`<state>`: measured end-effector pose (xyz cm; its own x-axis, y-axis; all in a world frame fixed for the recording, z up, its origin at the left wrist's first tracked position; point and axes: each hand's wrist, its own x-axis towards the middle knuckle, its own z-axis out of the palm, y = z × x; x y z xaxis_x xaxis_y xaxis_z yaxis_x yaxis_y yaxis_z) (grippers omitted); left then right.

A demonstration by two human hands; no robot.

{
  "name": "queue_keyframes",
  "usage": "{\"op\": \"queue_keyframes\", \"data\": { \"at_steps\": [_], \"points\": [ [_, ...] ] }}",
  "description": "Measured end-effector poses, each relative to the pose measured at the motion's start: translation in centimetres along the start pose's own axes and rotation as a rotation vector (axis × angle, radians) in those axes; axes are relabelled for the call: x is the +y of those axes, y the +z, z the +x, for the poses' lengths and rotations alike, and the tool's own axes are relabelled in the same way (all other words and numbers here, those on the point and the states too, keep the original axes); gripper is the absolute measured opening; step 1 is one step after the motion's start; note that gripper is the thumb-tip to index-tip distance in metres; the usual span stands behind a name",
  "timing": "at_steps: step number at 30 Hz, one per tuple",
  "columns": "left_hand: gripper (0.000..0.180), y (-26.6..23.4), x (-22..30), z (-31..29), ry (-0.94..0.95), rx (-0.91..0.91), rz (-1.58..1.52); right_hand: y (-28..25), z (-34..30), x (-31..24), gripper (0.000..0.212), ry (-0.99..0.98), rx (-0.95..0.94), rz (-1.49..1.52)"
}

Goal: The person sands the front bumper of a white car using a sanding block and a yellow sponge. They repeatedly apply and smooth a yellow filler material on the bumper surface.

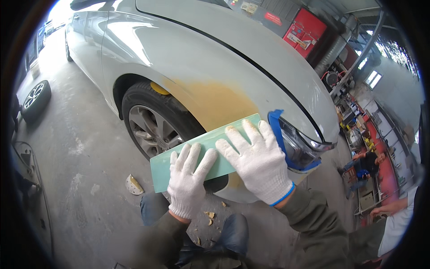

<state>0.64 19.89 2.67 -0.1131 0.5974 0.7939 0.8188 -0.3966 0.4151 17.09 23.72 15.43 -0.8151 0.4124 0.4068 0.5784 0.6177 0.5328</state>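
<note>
My two hands wear white knit gloves and hold a long, flat, pale green board (215, 139) at the car's front fender (179, 58). Fingers of my left hand (187, 179) spread over the board's left part. Across its right part lie the fingers of my right hand (257, 161). Neither thumb can be made out clearly. Behind the board's upper edge a yellow-tan patch of body filler (215, 101) covers the fender between wheel arch and headlight. The board's far face is hidden. Blue masking tape (276, 127) edges the headlight (295, 143), close to my right hand.
The front wheel (154, 123) stands left of the board, with a yellow round thing (159, 88) on its tyre. A loose wheel (36, 101), a pale disc piece (134, 184) and yellowish scraps (209, 216) lie on the floor. People (365, 166) and a red cabinet (305, 31) are at right.
</note>
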Motion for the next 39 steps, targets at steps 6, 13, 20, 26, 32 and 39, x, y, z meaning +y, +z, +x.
{"op": "queue_keyframes", "data": {
  "at_steps": [6,13,20,26,32,39],
  "points": [
    [0.056,1.2,-2.6,3.7,0.08,0.054,0.076,1.6,3.5,2.6,0.046,-0.022,0.032,-0.07],
    [0.058,2.3,-5.0,6.5,0.074,0.086,0.094,3.4,6.4,4.1,0.047,-0.022,0.043,-0.014],
    [0.05,3.6,-4.8,7.1,0.049,0.129,0.019,4.2,6.0,3.9,0.037,0.074,0.091,0.026],
    [0.05,3.5,-4.8,7.2,0.035,0.134,-0.011,5.6,5.9,3.3,0.035,0.156,0.21,0.123],
    [0.06,3.8,-4.8,7.3,0.078,0.13,-0.009,6.5,5.3,3.3,0.034,0.223,0.275,0.209],
    [0.066,3.8,-4.9,7.2,0.079,0.104,-0.007,6.9,5.0,3.3,0.034,0.231,0.279,0.218]
  ]
}}
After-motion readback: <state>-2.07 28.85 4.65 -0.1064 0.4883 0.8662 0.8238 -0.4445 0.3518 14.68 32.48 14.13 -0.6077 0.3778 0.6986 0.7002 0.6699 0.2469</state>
